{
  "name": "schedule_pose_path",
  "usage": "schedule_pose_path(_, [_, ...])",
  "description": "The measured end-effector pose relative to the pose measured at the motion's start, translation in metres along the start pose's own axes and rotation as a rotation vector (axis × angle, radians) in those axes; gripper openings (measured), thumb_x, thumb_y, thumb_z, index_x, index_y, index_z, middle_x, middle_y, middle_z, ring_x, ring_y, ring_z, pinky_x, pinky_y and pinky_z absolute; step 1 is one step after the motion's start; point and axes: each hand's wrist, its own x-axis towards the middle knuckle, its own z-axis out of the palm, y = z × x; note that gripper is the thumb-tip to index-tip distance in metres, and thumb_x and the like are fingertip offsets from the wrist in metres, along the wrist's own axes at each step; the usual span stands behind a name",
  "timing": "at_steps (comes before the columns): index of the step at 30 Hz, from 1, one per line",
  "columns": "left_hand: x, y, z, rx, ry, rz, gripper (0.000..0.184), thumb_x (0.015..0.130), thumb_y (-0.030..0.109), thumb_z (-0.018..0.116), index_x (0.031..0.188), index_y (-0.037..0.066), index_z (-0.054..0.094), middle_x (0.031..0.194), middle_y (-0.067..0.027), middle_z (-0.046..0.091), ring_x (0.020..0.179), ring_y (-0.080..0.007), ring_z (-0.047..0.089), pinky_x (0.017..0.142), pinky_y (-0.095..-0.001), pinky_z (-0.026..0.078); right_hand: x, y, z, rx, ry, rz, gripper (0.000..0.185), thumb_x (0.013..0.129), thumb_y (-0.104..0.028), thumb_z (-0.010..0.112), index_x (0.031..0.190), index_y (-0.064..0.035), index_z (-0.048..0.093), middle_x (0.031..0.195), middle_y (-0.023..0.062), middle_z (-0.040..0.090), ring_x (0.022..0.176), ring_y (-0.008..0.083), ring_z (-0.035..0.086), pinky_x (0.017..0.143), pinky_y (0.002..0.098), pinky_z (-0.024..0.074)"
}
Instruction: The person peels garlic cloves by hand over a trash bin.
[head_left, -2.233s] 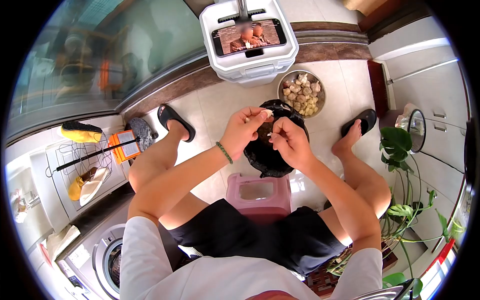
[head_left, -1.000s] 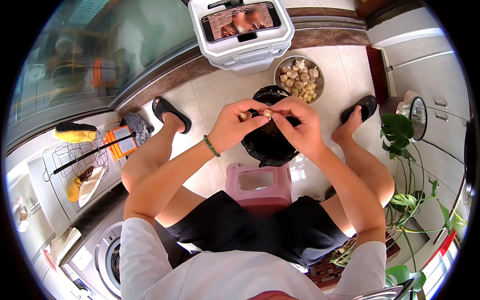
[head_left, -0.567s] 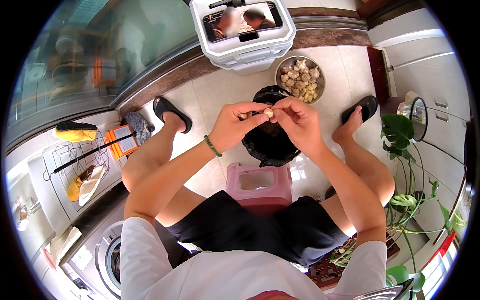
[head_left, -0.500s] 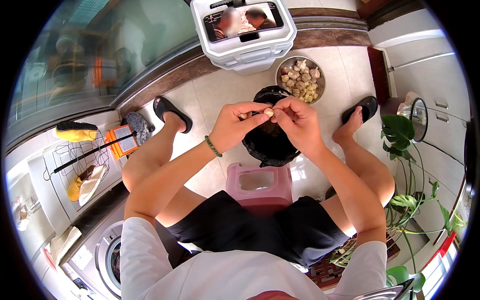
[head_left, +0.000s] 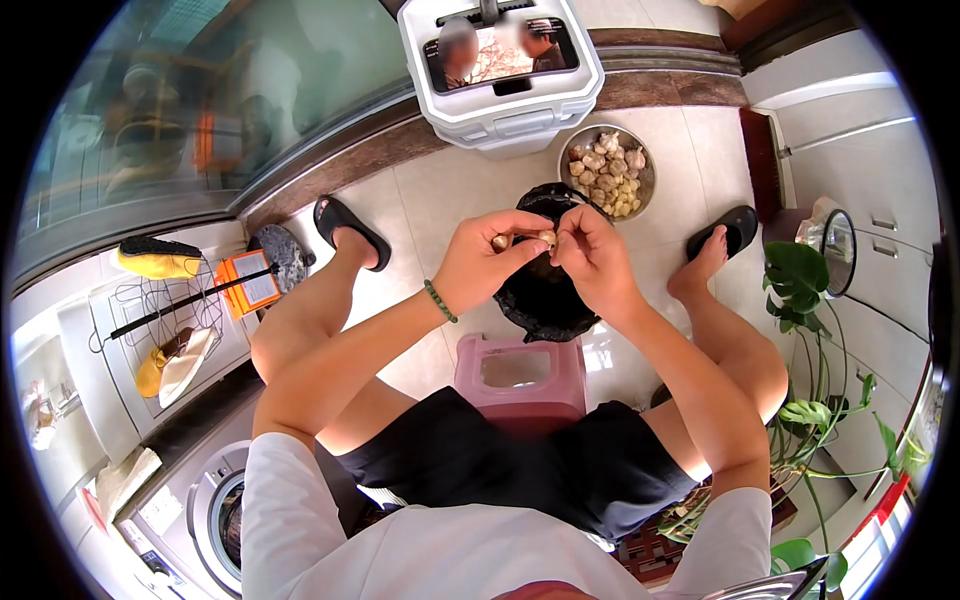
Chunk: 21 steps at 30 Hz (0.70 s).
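My left hand [head_left: 487, 262], with a green bead bracelet at the wrist, pinches a small garlic clove [head_left: 548, 238] between thumb and forefinger. Another garlic piece [head_left: 500, 243] is tucked in its curled fingers. My right hand [head_left: 597, 262] is closed at the clove's right side, its fingertips touching it. Both hands are over a bin lined with a black bag [head_left: 545, 310], whose inside is dark. Beyond it, a round metal bowl [head_left: 651, 190] holds whole garlic bulbs and peeled cloves.
A phone [head_left: 500, 55] showing a video lies on a white lidded box [head_left: 510, 125]. A pink stool [head_left: 520, 370] is between my legs. Green plants [head_left: 797, 275] and cabinets are at right; a wire rack with slippers [head_left: 160, 260] and a washing machine [head_left: 225, 510] are at left.
The view has shifted, so the scene sits slightly lower and to the right. My two hands, earlier apart, have come together at the clove; my right fingers have since moved slightly over its right side.
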Motion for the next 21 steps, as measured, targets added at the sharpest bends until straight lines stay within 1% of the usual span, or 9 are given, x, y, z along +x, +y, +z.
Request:
schedule_pose_path(2, [0.0,0.001,0.0,-0.001,-0.007,-0.007,0.025,0.088,0.003,0.067,0.113,0.002,0.067,0.098,0.0019,0.069,0.067,0.0004,0.041,0.059,-0.0169,0.034,0.0,0.0,0.0,0.005,-0.002,0.007,0.007,0.089,-0.002,0.056,0.087,-0.0007,0.05,0.074,0.0007,0.048,0.064,0.0051,0.045,0.057,0.0214,0.0409])
schedule_pose_path(4, [0.001,0.001,-0.001,-0.031,-0.022,-0.021,0.023,0.089,0.002,0.065,0.112,-0.001,0.065,0.097,-0.0013,0.069,0.079,-0.0028,0.057,0.069,-0.0179,0.046,0.0,0.001,-0.001,-0.025,-0.001,0.014,0.007,0.09,-0.003,0.056,0.086,-0.0011,0.05,0.073,0.0003,0.047,0.063,0.0049,0.044,0.056,0.0212,0.0403])
schedule_pose_path(5, [0.001,0.0,0.0,-0.031,-0.023,-0.021,0.023,0.089,0.002,0.065,0.112,-0.001,0.065,0.097,-0.0013,0.069,0.079,-0.0028,0.057,0.069,-0.0179,0.046,0.0,0.001,-0.001,-0.025,-0.001,0.014,0.007,0.09,-0.003,0.056,0.086,-0.0011,0.05,0.073,0.0003,0.047,0.063,0.0049,0.044,0.056,0.0212,0.0403])
schedule_pose_path(7, [0.003,-0.004,0.002,-0.168,-0.022,0.015,0.024,0.091,0.003,0.064,0.115,-0.001,0.063,0.103,-0.0036,0.068,0.087,-0.0056,0.06,0.075,-0.0192,0.049,0.0,-0.001,0.0,0.003,0.006,0.014,0.007,0.09,-0.003,0.055,0.086,-0.0016,0.049,0.071,-0.0001,0.046,0.062,0.0051,0.043,0.055,0.0213,0.0396])
schedule_pose_path(11, [0.003,-0.004,0.0,-0.224,-0.012,-0.011,0.025,0.092,0.005,0.063,0.116,-0.001,0.062,0.105,-0.005,0.068,0.095,-0.0091,0.062,0.082,-0.0211,0.05,0.0,-0.005,-0.001,0.04,0.021,0.038,0.006,0.089,-0.003,0.054,0.086,-0.0019,0.049,0.07,-0.0005,0.045,0.061,0.0054,0.042,0.055,0.0219,0.0388])
schedule_pose_path(13, [0.002,0.002,-0.002,-0.243,0.04,-0.091,0.025,0.093,0.007,0.064,0.116,0.001,0.062,0.104,-0.0025,0.068,0.082,-0.005,0.059,0.07,-0.0189,0.048,0.001,-0.001,-0.003,-0.015,0.007,0.034,0.006,0.088,-0.004,0.054,0.086,-0.0022,0.049,0.07,-0.0005,0.045,0.06,0.0056,0.041,0.054,0.0223,0.0384])
schedule_pose_path(14, [0.003,0.003,-0.003,-0.243,0.039,-0.091,0.025,0.093,0.007,0.064,0.116,0.001,0.062,0.104,-0.0025,0.068,0.082,-0.005,0.059,0.07,-0.0189,0.048,0.001,-0.001,-0.004,-0.015,0.008,0.034,0.006,0.088,-0.004,0.054,0.086,-0.0022,0.049,0.07,-0.0005,0.045,0.06,0.0056,0.041,0.054,0.0223,0.0384])
schedule_pose_path(16, [0.003,0.003,-0.007,-0.294,0.018,-0.158,0.024,0.095,0.014,0.062,0.118,0.009,0.062,0.106,-0.0035,0.069,0.067,-0.0002,0.045,0.052,-0.0171,0.034,0.0,0.0,-0.004,-0.007,0.007,0.048,0.007,0.088,-0.005,0.055,0.085,-0.0021,0.049,0.071,0.0002,0.045,0.061,0.0062,0.042,0.055,0.0223,0.0387])
schedule_pose_path(21, [0.007,0.0,-0.011,-0.375,0.029,-0.147,0.025,0.096,0.016,0.06,0.12,0.01,0.061,0.109,-0.0031,0.067,0.067,0.0001,0.045,0.052,-0.0169,0.033,-0.004,0.0,-0.007,-0.036,-0.015,0.042,0.005,0.087,-0.004,0.055,0.086,-0.0014,0.05,0.071,0.0017,0.047,0.062,0.0082,0.045,0.056,0.0237,0.0398])
